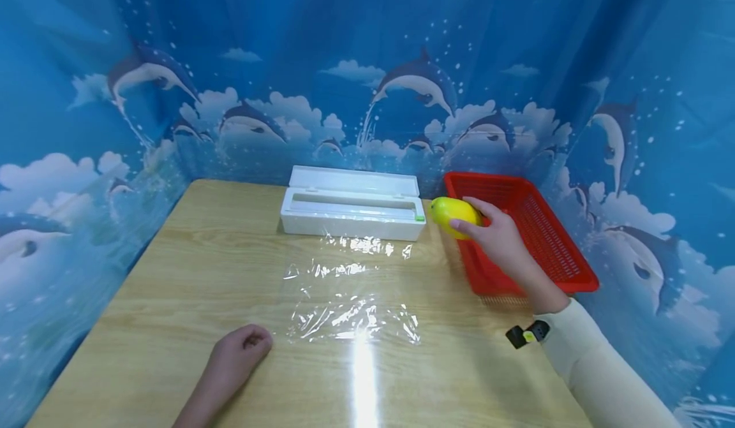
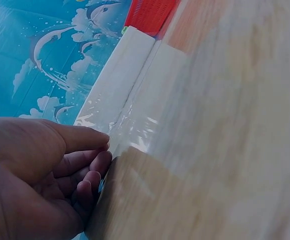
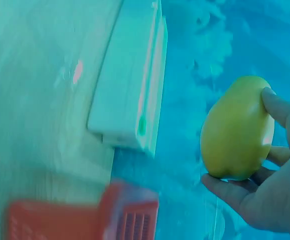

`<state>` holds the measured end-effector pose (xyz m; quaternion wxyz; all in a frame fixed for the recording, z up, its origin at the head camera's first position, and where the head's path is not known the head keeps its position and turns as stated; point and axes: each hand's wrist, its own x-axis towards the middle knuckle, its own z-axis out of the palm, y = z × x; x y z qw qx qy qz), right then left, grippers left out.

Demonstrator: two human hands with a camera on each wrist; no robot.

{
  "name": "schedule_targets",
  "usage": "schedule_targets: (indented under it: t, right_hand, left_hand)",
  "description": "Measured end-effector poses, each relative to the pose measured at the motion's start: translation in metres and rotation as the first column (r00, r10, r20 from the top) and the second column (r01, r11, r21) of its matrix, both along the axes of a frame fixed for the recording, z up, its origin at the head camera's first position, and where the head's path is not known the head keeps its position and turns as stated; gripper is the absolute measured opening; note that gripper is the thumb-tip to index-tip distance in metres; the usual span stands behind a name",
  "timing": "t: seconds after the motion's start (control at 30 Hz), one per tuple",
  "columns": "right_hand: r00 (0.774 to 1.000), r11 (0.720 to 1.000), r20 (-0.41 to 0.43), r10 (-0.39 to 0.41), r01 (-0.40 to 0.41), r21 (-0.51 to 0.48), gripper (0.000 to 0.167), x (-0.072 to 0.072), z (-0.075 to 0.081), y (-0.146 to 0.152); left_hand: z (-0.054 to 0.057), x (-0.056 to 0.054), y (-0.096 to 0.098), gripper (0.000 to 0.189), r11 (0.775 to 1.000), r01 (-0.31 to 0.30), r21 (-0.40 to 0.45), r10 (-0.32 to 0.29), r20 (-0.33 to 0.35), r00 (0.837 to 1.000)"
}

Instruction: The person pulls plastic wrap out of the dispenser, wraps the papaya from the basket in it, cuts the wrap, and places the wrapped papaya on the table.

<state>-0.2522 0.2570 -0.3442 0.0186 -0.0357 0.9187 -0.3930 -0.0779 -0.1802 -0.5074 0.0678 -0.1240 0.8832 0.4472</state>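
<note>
My right hand [image 1: 496,233] grips a smooth yellow mango [image 1: 453,216] between thumb and fingers, lifted beside the near left rim of a red plastic basket [image 1: 554,236]. The right wrist view shows the mango [image 3: 237,127] with the thumb on one side and fingers round the other. My left hand [image 1: 238,354] rests near the front left of the table, fingers loosely curled and holding nothing. To its right, a sheet of clear plastic film [image 1: 350,281] lies spread on the wood. The film runs out from a white wrap dispenser box [image 1: 353,224] whose lid stands raised.
A light wooden table [image 1: 172,275] carries everything. Blue dolphin-printed curtains [image 1: 321,45] hang close round its back and sides. A small green piece [image 1: 420,218] sits at the right end of the dispenser. A black device [image 1: 528,334] is strapped to the right wrist.
</note>
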Motion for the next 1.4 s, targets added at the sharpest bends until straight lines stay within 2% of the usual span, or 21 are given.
schedule_targets:
  t: [0.23,0.53,0.83,1.1,1.4]
  right_hand:
    - [0.997,0.997,-0.031,0.072,-0.073,-0.014,0.075,0.016,-0.016,-0.029]
    - [0.992,0.990,-0.017,0.122,-0.123,-0.074,0.073,0.028,-0.051,-0.064]
    - [0.992,0.985,-0.012,0.129,-0.130,-0.110,0.068,0.026,-0.087,-0.107]
    - [0.986,0.978,-0.031,0.165,-0.167,-0.124,0.065,0.021,-0.102,-0.131]
    - [0.983,0.982,-0.042,0.179,-0.181,-0.053,0.071,0.011,-0.121,-0.143]
  left_hand:
    - [0.001,-0.001,0.000,0.013,1.000,0.003,-0.004,-0.003,0.005,1.000]
    - [0.000,-0.001,-0.001,0.013,1.000,0.014,-0.010,-0.014,0.010,1.000]
    - [-0.002,0.000,-0.001,0.011,1.000,0.008,-0.016,-0.008,-0.017,1.000]
    - [-0.003,-0.001,0.001,0.010,1.000,0.013,-0.021,-0.014,-0.016,1.000]
    - [-0.003,-0.002,0.001,0.012,1.000,0.010,-0.026,-0.010,-0.016,1.000]
